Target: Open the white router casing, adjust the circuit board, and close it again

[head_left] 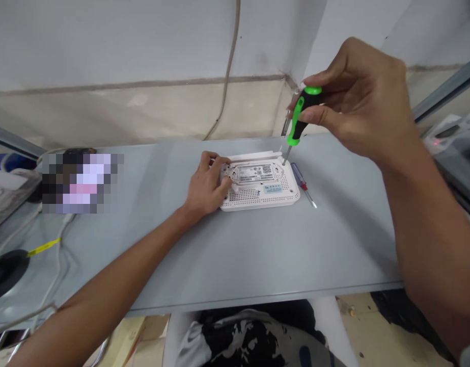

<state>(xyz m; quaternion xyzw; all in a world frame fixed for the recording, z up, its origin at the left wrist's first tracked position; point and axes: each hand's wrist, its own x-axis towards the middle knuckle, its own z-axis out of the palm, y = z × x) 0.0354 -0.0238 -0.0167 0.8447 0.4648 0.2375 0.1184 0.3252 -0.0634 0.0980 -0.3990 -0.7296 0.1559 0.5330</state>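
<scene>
A white router-like device [257,193] lies on the grey table with its labelled, vented face up. My left hand [208,186] grips the device's left end, fingers curled over its edge. My right hand [357,97] is closed around the green and black handle of a screwdriver [298,114]. The screwdriver stands nearly upright, its tip at the device's upper right corner. Just right of the device lies a second screwdriver [303,183] with a purple and red handle.
Pale cables [59,255], a yellow tag [44,247] and a black round object [7,272] are at the left of the table [257,255]. A pixelated object lies behind them. A cable [230,61] hangs down the wall. A white device [446,133] is at far right.
</scene>
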